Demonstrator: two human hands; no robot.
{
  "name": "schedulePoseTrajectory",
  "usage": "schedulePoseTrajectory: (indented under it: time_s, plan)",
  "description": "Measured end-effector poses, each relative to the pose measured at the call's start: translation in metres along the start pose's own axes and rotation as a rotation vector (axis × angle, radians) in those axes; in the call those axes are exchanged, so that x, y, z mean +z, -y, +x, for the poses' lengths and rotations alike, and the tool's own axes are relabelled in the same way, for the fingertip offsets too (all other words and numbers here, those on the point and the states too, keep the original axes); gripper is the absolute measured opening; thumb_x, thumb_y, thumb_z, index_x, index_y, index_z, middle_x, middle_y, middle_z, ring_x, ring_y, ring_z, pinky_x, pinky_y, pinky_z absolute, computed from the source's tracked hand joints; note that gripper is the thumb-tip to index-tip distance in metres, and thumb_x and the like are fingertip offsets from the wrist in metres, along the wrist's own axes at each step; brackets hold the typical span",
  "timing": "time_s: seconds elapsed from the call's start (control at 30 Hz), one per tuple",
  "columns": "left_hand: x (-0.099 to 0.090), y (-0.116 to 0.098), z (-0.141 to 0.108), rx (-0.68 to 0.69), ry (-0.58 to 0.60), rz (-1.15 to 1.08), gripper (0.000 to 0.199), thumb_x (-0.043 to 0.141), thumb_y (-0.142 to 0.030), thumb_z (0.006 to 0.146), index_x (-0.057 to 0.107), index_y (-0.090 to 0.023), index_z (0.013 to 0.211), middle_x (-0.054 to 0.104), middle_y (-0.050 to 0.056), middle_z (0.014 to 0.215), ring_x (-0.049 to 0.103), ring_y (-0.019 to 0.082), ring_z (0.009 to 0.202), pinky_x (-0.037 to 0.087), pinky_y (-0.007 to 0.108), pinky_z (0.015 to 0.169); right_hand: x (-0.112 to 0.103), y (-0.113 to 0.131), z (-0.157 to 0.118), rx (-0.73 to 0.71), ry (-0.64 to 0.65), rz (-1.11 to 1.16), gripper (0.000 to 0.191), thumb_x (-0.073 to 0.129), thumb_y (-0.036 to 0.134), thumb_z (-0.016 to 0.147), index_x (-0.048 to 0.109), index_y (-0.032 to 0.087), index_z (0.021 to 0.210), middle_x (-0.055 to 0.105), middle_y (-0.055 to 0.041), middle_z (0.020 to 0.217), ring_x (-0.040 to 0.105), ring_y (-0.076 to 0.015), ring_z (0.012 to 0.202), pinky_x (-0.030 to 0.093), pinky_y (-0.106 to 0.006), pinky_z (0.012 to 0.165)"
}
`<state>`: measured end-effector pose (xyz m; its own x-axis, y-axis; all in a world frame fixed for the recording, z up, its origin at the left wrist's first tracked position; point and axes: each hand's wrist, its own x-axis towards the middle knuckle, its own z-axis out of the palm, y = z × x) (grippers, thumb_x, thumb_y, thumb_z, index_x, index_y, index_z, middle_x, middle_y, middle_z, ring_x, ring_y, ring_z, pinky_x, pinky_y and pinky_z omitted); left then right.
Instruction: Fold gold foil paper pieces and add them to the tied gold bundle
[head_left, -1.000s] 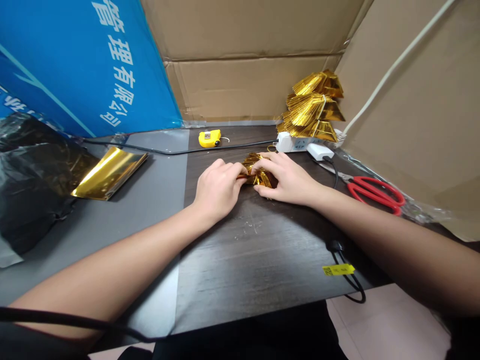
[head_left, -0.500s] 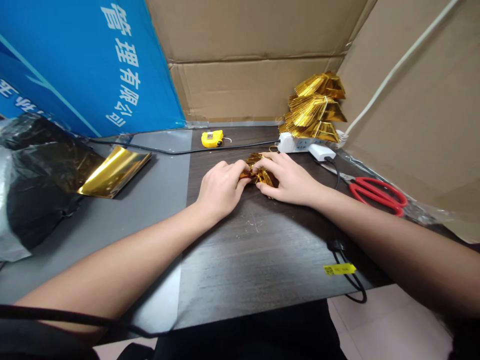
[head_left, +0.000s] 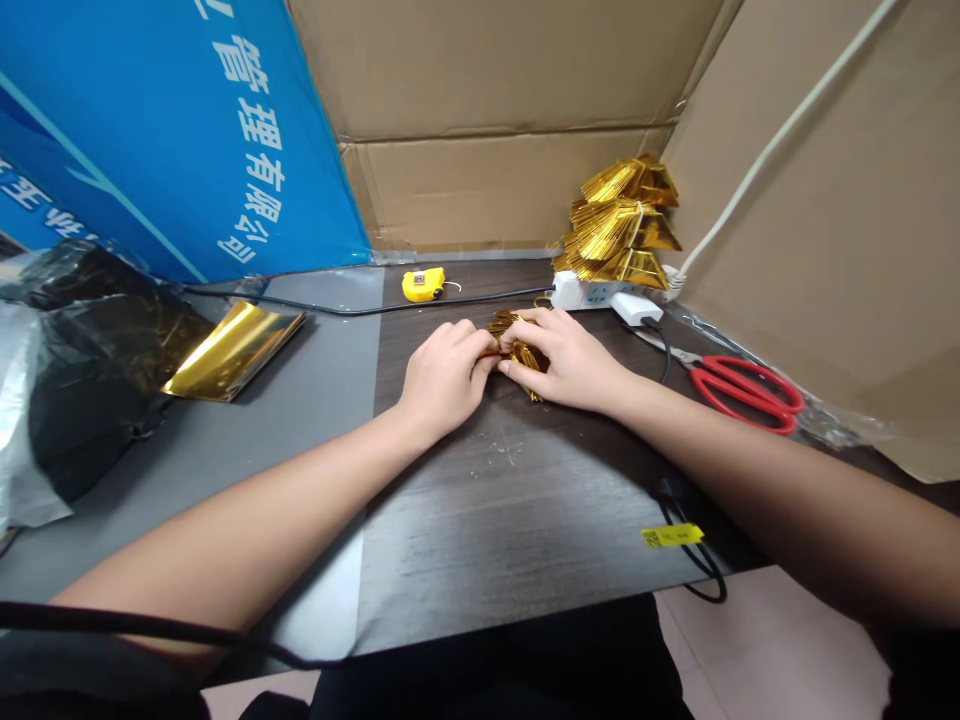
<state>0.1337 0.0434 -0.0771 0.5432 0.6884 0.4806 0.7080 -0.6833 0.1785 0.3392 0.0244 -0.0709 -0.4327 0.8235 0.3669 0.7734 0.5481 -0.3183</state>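
At the middle of the dark table [head_left: 450, 520], a pleated bundle of gold foil [head_left: 529, 359] is held between both hands. My left hand [head_left: 448, 372] pinches its narrow left end between thumb and fingers. On the other side my right hand [head_left: 564, 358] is closed over the fanned folds, with its thumb near the left fingertips. The fingers hide much of the bundle. Behind my right hand, several fanned gold foil pieces [head_left: 615, 235] are stacked over a white power strip [head_left: 598, 292].
Red-handled scissors [head_left: 746, 392] lie at the right. A yellow tape measure [head_left: 423, 285] sits at the back beside a black cable [head_left: 337, 312]. Flat gold foil sheets [head_left: 232, 350] and a black plastic bag [head_left: 97, 370] lie left. Cardboard panels [head_left: 487, 190] stand behind.
The view has shifted slightly. My right hand's thumb and fingers have moved a little left along the foil bundle, closer to my left fingertips. My left hand keeps its pinch.
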Motion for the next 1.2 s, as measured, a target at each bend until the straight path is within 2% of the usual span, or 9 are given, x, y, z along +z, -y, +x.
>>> schedulePoseTrajectory:
  time_s: [0.13,0.23,0.3,0.4,0.57,0.7,0.83,1.03,1.2]
  plan:
    - [-0.001,0.000,0.001,0.012,0.010,0.043,0.013,0.053,-0.022,0.099,0.066,-0.019,0.097,0.066,0.005,0.095,0.057,0.023,0.090,0.047,0.036,0.078,0.002,0.003,0.003,0.032,0.003,0.003,0.017,0.056,0.039,0.097,0.063,0.023,0.099,0.065,-0.0134,0.120,0.060,-0.0321,0.110,0.050,-0.051,0.097]
    - [-0.007,-0.003,-0.001,0.058,-0.005,0.109,0.015,0.053,-0.023,0.098,0.064,-0.017,0.107,0.065,0.009,0.103,0.056,0.026,0.094,0.047,0.039,0.080,0.004,0.002,0.002,0.050,-0.004,-0.001,0.013,0.056,0.032,0.095,0.062,0.024,0.103,0.064,-0.0132,0.124,0.059,-0.0330,0.115,0.049,-0.053,0.099]
    - [-0.010,-0.006,-0.003,0.082,-0.029,0.150,0.021,0.055,-0.023,0.096,0.062,-0.017,0.115,0.064,0.011,0.109,0.056,0.028,0.098,0.046,0.040,0.079,0.005,0.001,0.002,0.063,-0.013,-0.004,0.015,0.056,0.029,0.093,0.061,0.024,0.107,0.064,-0.0132,0.128,0.058,-0.0334,0.118,0.049,-0.053,0.100]
    - [-0.012,-0.007,-0.005,0.075,-0.041,0.163,0.021,0.056,-0.023,0.096,0.062,-0.018,0.116,0.064,0.010,0.108,0.056,0.028,0.097,0.046,0.040,0.078,0.007,0.000,0.002,0.074,-0.009,0.001,0.017,0.055,0.029,0.093,0.061,0.025,0.108,0.062,-0.0131,0.130,0.057,-0.0335,0.119,0.048,-0.054,0.100]
    - [-0.004,-0.001,-0.002,0.032,-0.007,0.031,0.006,0.056,-0.023,0.098,0.061,-0.019,0.098,0.064,0.006,0.096,0.057,0.023,0.091,0.048,0.037,0.081,0.005,0.000,0.001,0.055,0.023,0.012,0.019,0.057,0.032,0.089,0.060,0.025,0.106,0.061,-0.0128,0.128,0.057,-0.0330,0.115,0.047,-0.054,0.100]
    - [0.000,0.003,0.001,0.019,-0.021,-0.100,0.003,0.061,-0.019,0.093,0.058,-0.019,0.093,0.060,0.005,0.097,0.057,0.022,0.093,0.051,0.035,0.083,0.003,-0.001,0.002,0.012,0.013,0.054,0.034,0.061,0.028,0.080,0.055,0.023,0.113,0.063,-0.0131,0.120,0.057,-0.0333,0.108,0.048,-0.052,0.096]
    - [-0.001,0.000,0.001,0.042,0.024,-0.111,0.004,0.057,-0.021,0.095,0.057,-0.018,0.097,0.058,0.008,0.102,0.055,0.024,0.096,0.051,0.040,0.088,0.003,-0.005,0.004,-0.024,0.003,0.097,0.033,0.059,0.028,0.079,0.052,0.021,0.111,0.065,-0.0127,0.115,0.058,-0.0316,0.104,0.047,-0.051,0.096]
    - [-0.004,-0.006,-0.001,0.037,0.117,-0.130,0.015,0.048,-0.027,0.099,0.054,-0.016,0.108,0.053,0.012,0.113,0.049,0.027,0.104,0.049,0.047,0.097,0.005,-0.010,0.006,-0.082,-0.013,0.157,0.027,0.057,0.032,0.086,0.051,0.022,0.110,0.065,-0.0126,0.117,0.059,-0.0316,0.109,0.042,-0.057,0.104]
    - [-0.020,0.000,0.006,0.083,0.126,-0.260,0.024,0.041,-0.029,0.102,0.055,-0.018,0.118,0.057,0.010,0.117,0.050,0.025,0.109,0.045,0.046,0.104,0.007,-0.021,0.008,-0.130,0.000,0.238,0.043,0.062,0.033,0.085,0.045,0.021,0.122,0.060,-0.0159,0.129,0.058,-0.0317,0.121,0.047,-0.055,0.105]
